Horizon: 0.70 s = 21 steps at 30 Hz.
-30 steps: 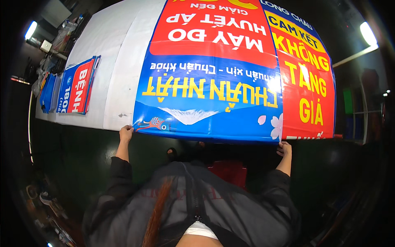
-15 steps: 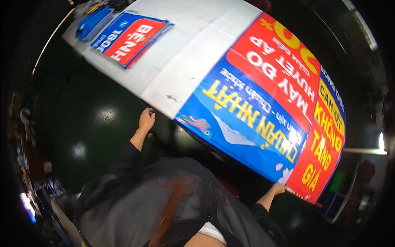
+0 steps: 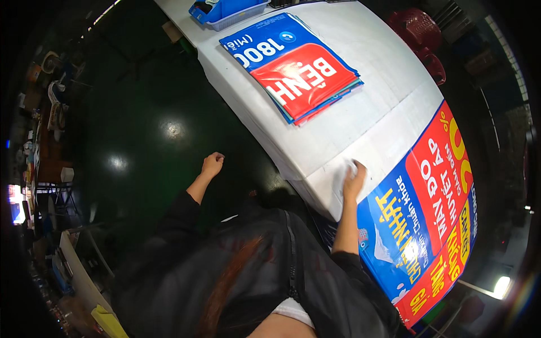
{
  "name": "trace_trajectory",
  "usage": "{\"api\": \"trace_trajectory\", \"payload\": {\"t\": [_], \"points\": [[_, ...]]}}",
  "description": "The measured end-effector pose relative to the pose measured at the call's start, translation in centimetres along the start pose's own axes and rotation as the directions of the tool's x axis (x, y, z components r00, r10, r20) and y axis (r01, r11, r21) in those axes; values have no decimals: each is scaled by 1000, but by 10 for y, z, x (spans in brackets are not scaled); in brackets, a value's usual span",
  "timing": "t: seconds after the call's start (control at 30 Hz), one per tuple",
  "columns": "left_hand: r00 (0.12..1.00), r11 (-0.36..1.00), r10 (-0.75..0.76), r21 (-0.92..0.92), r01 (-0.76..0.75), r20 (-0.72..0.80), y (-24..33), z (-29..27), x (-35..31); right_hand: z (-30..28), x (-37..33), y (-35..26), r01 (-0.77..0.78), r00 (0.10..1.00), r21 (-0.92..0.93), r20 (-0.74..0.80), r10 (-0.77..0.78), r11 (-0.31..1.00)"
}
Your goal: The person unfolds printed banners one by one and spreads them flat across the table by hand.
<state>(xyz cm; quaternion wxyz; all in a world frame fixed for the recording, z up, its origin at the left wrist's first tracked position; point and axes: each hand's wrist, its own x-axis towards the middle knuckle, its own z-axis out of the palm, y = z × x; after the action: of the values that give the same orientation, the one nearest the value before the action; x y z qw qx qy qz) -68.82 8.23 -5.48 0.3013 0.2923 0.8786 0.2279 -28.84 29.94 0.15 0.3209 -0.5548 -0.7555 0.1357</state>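
In the head view, the right grip [image 3: 354, 180] blurs above the white counter [image 3: 378, 67]; the spread banner [image 3: 394, 217] lies just right of it, the folded banners [image 3: 301, 70] ahead-left. The left grip [image 3: 213, 164] hangs beyond the counter's edge. Whether either is closed, I cannot tell.

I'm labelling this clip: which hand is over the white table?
The right hand, beside the spread banner; the left hand shows against the dark floor.
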Motion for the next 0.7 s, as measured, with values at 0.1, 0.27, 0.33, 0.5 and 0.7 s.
{"api": "trace_trajectory", "payload": {"t": [0.1, 0.27, 0.33, 0.5, 0.7], "points": [[995, 977, 94, -190, -99, -33, 19, -3, 57, 86, 59, -104, 182, 956, 92, 218, -198, 979], [980, 887, 198, -423, -187, -19, 106, -13, 125, 186, 116, -176, 257, 909, -7, 341, -239, 966], [992, 789, 123, -609, -82, 25, 133, -28, 165, 205, 125, -190, 283, 900, -170, 387, -200, 944], [998, 579, -66, -814, 57, 22, 150, -79, 303, 216, 135, -177, 81, 989, -88, 133, -69, 993], [950, 435, -251, -855, 281, 185, 162, -98, 425, 209, 149, -123, -692, 720, -66, -6, 694, 718]]}}
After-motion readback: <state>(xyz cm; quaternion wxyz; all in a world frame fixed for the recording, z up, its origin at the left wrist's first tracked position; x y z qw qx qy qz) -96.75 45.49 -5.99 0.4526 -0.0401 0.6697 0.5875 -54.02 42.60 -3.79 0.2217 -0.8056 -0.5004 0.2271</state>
